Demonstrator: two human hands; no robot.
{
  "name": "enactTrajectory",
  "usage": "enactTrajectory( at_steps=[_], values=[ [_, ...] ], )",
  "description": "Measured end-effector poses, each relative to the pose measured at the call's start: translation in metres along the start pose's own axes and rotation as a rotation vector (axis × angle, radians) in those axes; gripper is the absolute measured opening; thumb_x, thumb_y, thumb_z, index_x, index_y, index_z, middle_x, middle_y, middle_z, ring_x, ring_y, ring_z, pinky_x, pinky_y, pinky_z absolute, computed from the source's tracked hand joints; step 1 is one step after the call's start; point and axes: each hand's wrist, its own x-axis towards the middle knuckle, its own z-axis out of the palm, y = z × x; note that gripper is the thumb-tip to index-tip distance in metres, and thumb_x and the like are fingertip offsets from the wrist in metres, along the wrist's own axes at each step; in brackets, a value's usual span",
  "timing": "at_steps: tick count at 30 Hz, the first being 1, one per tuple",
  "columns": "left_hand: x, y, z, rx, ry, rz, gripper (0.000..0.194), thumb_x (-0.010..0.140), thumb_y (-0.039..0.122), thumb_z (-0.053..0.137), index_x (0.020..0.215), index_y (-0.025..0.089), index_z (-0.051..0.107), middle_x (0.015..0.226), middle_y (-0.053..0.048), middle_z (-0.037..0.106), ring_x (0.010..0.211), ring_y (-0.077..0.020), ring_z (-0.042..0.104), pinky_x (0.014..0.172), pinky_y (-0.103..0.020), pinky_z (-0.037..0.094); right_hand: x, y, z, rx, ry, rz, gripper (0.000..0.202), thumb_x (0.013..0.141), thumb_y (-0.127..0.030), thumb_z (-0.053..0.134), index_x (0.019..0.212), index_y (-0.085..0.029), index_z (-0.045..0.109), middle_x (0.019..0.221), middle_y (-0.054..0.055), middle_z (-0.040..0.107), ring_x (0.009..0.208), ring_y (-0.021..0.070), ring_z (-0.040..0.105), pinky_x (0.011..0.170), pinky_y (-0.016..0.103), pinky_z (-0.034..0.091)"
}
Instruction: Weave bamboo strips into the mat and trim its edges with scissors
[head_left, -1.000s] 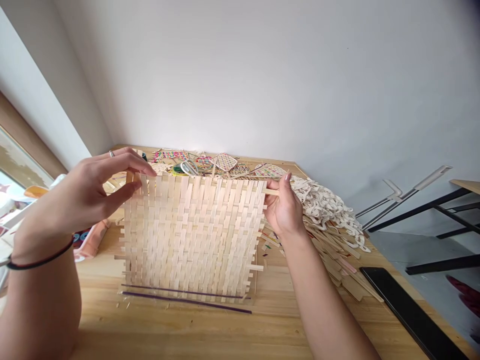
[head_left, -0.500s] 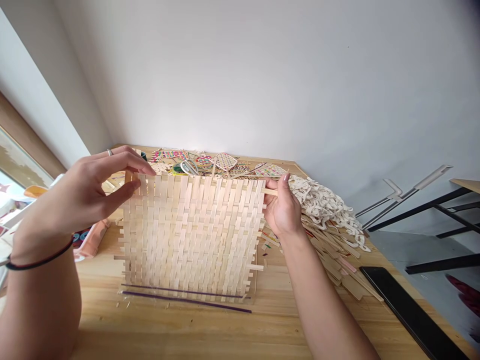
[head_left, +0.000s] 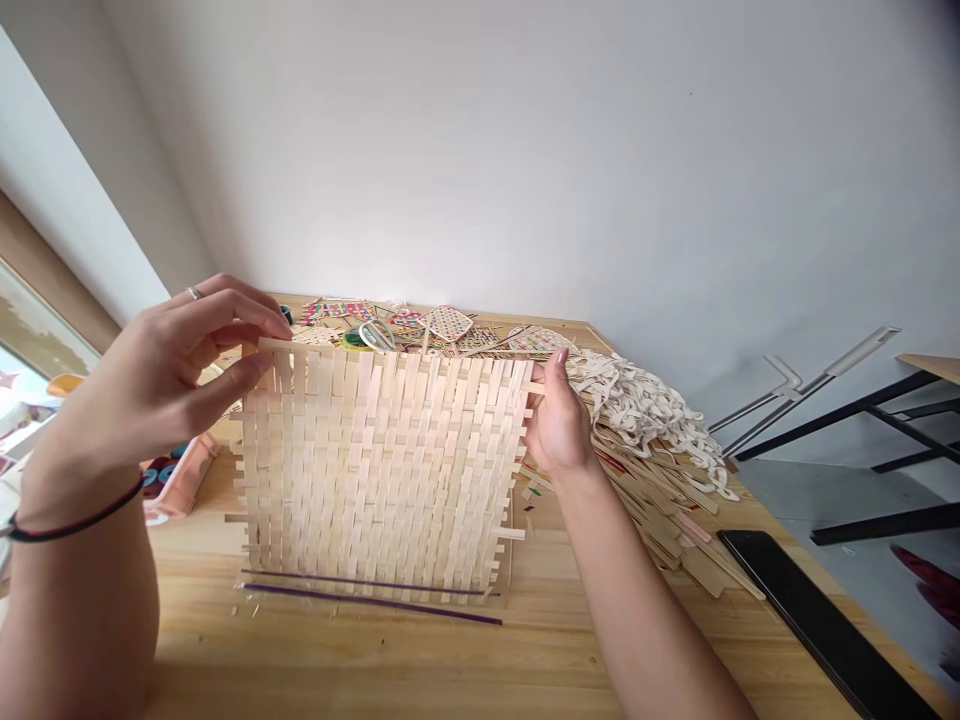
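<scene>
Woven splint mat (head_left: 382, 470), seemingly best kept evenly taut: left hand (head_left: 176, 375) lightly pinched its top-left corner, right hand (head_left: 560, 425) half-closed on its top-right edge

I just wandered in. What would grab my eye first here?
First, the pale woven mat in the middle, with the left hand at its top left corner and the right hand at its top right. Next, the tangled heap of white cord beyond the right hand.
</scene>
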Motion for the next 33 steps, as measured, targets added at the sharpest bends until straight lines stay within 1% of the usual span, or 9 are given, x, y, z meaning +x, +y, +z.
enactTrajectory(
  at_steps=[4, 10, 15, 20, 24, 28, 33],
  values=[
    [0.0015, 0.0036, 0.0008, 0.004, 0.031, -0.019, 0.013, 0.100, 0.024, 0.060, 0.104, 0.023, 0.073, 0.104, -0.004, 0.070, 0.089, -0.0138, 0.068, 0.075, -0.028, 0.059, 0.0002, 0.0020, -0.0010, 0.075, 0.025, 0.095, 0.082, 0.085, -0.097, 0.042, 0.109, -0.028, 0.078, 0.100, 0.014, 0.081, 0.106, 0.0390, 0.077, 0.069, 0.046, 0.061],
    [0.0004, 0.0026, -0.0013, 0.033, 0.009, -0.021, 0.010, 0.098, 0.024, 0.061, 0.098, 0.024, 0.071, 0.103, -0.004, 0.071, 0.092, -0.0164, 0.070, 0.077, -0.032, 0.059, 0.0002, 0.0034, -0.0018, 0.135, 0.036, 0.099, 0.076, 0.082, -0.097, 0.050, 0.097, -0.029, 0.078, 0.089, 0.011, 0.081, 0.095, 0.0363, 0.079, 0.066, 0.045, 0.061],
    [0.0006, 0.0010, -0.0033, 0.093, -0.020, 0.032, 0.011, 0.099, 0.026, 0.060, 0.095, 0.027, 0.071, 0.103, -0.003, 0.072, 0.093, -0.0182, 0.070, 0.074, -0.035, 0.054, 0.0000, 0.0024, -0.0020, 0.154, 0.024, 0.084, 0.074, 0.080, -0.098, 0.053, 0.094, -0.029, 0.077, 0.084, 0.010, 0.080, 0.096, 0.0362, 0.079, 0.067, 0.045, 0.061],
    [0.0010, -0.0001, -0.0036, 0.157, -0.029, 0.066, 0.013, 0.100, 0.025, 0.060, 0.094, 0.027, 0.072, 0.100, -0.002, 0.073, 0.091, -0.0179, 0.071, 0.074, -0.034, 0.052, -0.0002, 0.0007, -0.0012, 0.159, 0.015, 0.090, 0.075, 0.078, -0.099, 0.053, 0.093, -0.030, 0.078, 0.087, 0.010, 0.081, 0.099, 0.0369, 0.078, 0.068, 0.045, 0.061],
    [0.0011, -0.0016, -0.0041, 0.148, -0.045, 0.069, 0.013, 0.099, 0.025, 0.060, 0.094, 0.026, 0.071, 0.099, -0.002, 0.073, 0.089, -0.0179, 0.070, 0.073, -0.033, 0.052, 0.0002, 0.0000, -0.0006, 0.152, 0.027, 0.062, 0.073, 0.080, -0.097, 0.054, 0.097, -0.030, 0.077, 0.093, 0.011, 0.081, 0.102, 0.0375, 0.078, 0.068, 0.046, 0.061],
    [0.0012, -0.0038, -0.0038, 0.184, -0.075, 0.079, 0.015, 0.101, 0.027, 0.057, 0.096, 0.024, 0.071, 0.101, -0.004, 0.072, 0.088, -0.0177, 0.070, 0.076, -0.032, 0.053, 0.0005, -0.0005, -0.0001, 0.143, 0.013, 0.043, 0.074, 0.081, -0.097, 0.053, 0.101, -0.029, 0.076, 0.101, 0.012, 0.081, 0.108, 0.0386, 0.076, 0.071, 0.047, 0.062],
    [0.0002, -0.0043, -0.0031, 0.203, -0.104, -0.005, 0.013, 0.101, 0.031, 0.058, 0.102, 0.024, 0.069, 0.103, -0.004, 0.071, 0.090, -0.0189, 0.069, 0.077, -0.034, 0.052, 0.0004, -0.0005, 0.0004, 0.155, 0.017, 0.058, 0.072, 0.082, -0.096, 0.052, 0.096, -0.030, 0.076, 0.098, 0.011, 0.081, 0.110, 0.0383, 0.075, 0.072, 0.047, 0.062]
  ],
)
